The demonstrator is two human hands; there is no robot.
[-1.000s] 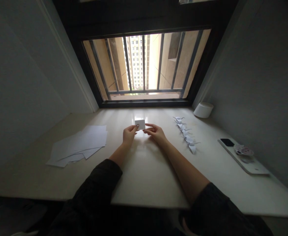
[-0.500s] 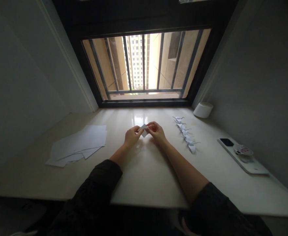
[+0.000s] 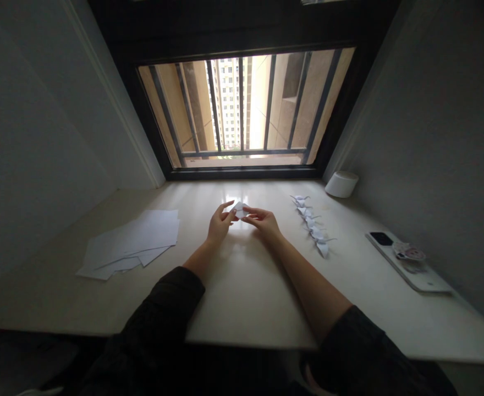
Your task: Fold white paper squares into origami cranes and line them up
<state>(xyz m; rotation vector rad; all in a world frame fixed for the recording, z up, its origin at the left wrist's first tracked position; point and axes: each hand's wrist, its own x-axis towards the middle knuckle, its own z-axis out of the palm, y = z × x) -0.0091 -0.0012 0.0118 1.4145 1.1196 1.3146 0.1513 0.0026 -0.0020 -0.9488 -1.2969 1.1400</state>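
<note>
A small piece of folded white paper, roughly diamond-shaped, is held between my two hands above the pale sill. My left hand pinches its left side, thumb in front and the index finger stretched out behind. On the other side, the thumb and fingers of my right hand grip the paper's right corner. Fingertips cover parts of its edges. To the right of my hands stands a row of several folded paper cranes.
Loose white paper sheets lie overlapping on the left. At the right are a phone with a round grip on its back and a white cup-like object by the wall. A barred window rises behind the sill.
The folded paper has shifted slightly away and now lies flatter between my hands. My left index finger has straightened, and my right fingers have lowered onto the right corner.
</note>
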